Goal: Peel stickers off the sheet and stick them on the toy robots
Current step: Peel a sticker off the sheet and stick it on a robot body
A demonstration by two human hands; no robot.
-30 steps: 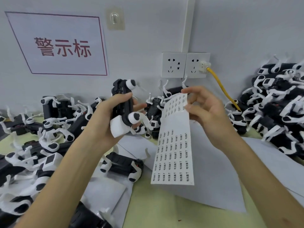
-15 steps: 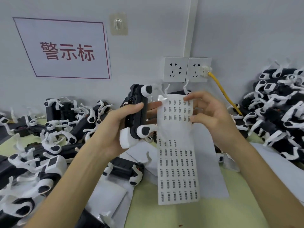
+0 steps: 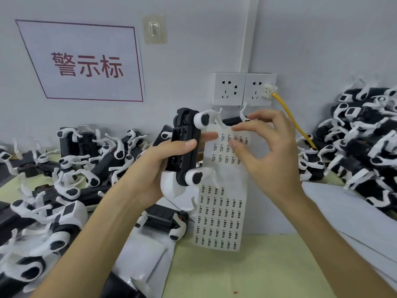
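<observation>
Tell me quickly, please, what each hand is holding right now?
Left hand: grips a toy robot.
Right hand: pinches the top of the sticker sheet; whether a sticker is lifted cannot be told.

table: pale yellow-green top (image 3: pixel 268 272)
left side: heap of toy robots (image 3: pixel 64 190), black & white, legs all tangled, some upside down
right side: 2nd heap (image 3: pixel 365 136), stacked higher
middle: single toy robot (image 3: pixel 165 220) lying on white paper (image 3: pixel 141 252)
right front: big white sheets (image 3: pixel 354 222), overlapping, edge right up against the 2nd heap
</observation>
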